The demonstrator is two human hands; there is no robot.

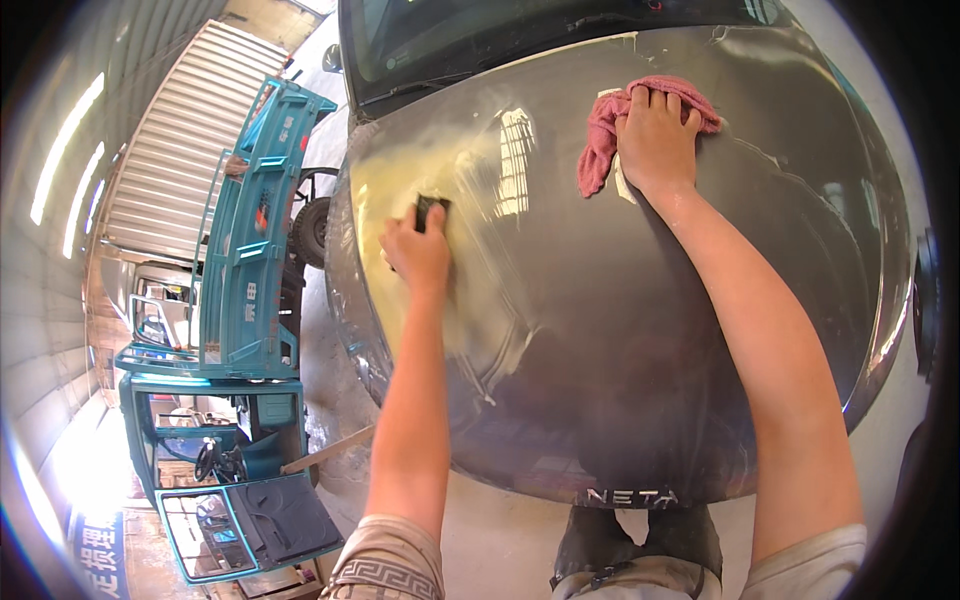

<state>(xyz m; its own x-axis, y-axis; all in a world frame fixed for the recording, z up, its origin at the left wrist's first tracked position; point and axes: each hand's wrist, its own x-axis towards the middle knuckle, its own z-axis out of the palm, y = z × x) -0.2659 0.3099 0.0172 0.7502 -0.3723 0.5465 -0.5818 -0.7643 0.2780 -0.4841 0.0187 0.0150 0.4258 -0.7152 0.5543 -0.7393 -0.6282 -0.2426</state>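
A dark grey car hood (620, 290) spreads out in front of me, wet in places, with a dull yellowish patch (385, 180) on its left side. My left hand (415, 252) grips a small black sanding block (431, 212) and presses it against the edge of that patch. Pale streaks run over the paint just right of the block. Farther up on the right, my right hand (660, 145) has its fingers curled over a bunched pink cloth (600, 145) lying on the hood. The hand hides part of the cloth.
Beyond the hood is the dark windshield (420, 45) with a wiper. A teal cargo vehicle (245, 260) with a flat bed and open cab stands on the left, beside a corrugated wall panel (180, 130). My legs (640, 540) are close to the hood's front edge.
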